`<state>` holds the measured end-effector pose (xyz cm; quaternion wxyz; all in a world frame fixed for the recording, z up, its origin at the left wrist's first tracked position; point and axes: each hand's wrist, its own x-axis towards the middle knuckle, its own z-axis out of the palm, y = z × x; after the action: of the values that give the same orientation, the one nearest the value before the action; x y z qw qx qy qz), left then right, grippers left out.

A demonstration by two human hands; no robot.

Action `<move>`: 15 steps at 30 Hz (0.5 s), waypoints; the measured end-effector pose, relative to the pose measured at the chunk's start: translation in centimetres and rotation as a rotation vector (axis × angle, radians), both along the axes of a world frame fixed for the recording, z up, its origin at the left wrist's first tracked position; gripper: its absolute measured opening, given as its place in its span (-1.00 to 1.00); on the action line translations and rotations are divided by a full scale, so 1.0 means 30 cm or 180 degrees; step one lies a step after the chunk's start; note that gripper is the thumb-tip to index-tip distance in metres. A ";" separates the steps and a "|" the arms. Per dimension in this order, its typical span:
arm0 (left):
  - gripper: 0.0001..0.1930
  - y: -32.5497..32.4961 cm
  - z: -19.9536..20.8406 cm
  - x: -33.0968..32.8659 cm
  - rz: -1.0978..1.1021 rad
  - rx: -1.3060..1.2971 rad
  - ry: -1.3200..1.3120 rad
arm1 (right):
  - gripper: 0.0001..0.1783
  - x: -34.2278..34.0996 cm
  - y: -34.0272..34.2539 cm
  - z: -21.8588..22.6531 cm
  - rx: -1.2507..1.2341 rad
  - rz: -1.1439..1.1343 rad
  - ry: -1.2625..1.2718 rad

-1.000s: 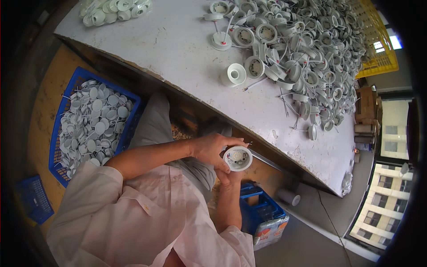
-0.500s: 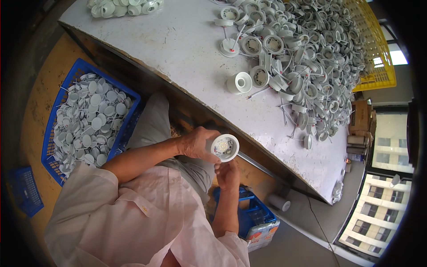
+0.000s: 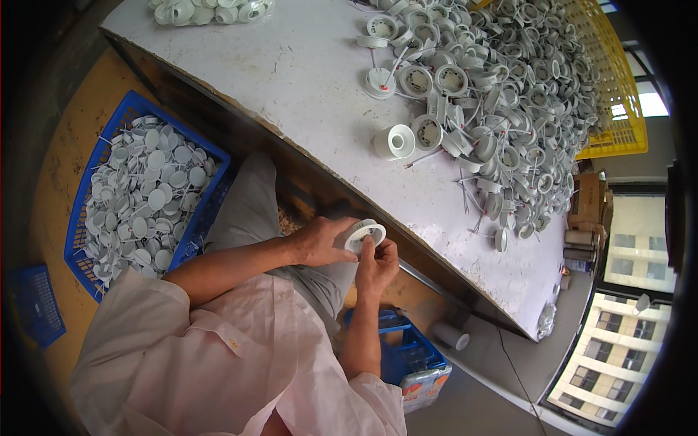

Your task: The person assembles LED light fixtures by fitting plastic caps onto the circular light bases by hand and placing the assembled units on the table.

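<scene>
My left hand (image 3: 325,241) holds a white round LED lamp housing (image 3: 355,243) between thumb and fingers. It is tilted, its open face toward me, with a light board partly visible inside. My right hand (image 3: 377,267) is closed at the right side of the same housing, fingers curled and one fingertip pressed into its opening. Whether a small part is pinched there is hidden. On the white table, a white cup-shaped lamp base (image 3: 395,142) lies beside a large heap of white lamp housings with wires (image 3: 502,138).
A yellow crate (image 3: 624,109) lies tipped behind the heap. A bag of white lamp parts (image 3: 211,10) sits at the table's far left. On the floor at left, a blue basket (image 3: 78,211) holds white discs with wires. A blue stool-like frame (image 3: 407,345) stands at right below the table edge (image 3: 305,156).
My right hand has risen from beneath the lamp housing to its right side, a fingertip now in its opening. The housing has tipped back in my left hand.
</scene>
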<state>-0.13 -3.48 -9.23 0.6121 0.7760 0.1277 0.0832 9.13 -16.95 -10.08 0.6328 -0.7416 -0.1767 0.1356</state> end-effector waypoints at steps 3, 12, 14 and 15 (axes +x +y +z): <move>-0.35 0.014 0.014 -0.011 0.0085 -0.0275 -0.0120 | -0.89 -0.003 0.019 0.011 -0.0181 0.0094 -0.0016; -0.55 0.081 -0.033 -0.059 0.0247 -0.1134 0.0218 | -0.67 0.157 0.115 0.092 -0.0471 0.0141 -0.1327; -0.60 0.091 -0.038 -0.082 0.0341 -0.1566 0.0036 | -0.49 0.198 0.201 0.181 -0.0607 0.0207 -0.1221; -0.63 0.086 -0.035 -0.091 0.0390 -0.1492 0.0011 | -0.49 0.223 0.232 0.195 -0.0597 0.0206 -0.1231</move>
<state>-2.86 -0.90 -10.28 0.7690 0.6037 0.1914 0.0870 15.84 -9.98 -4.23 0.5107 -0.8033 -0.3051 0.0269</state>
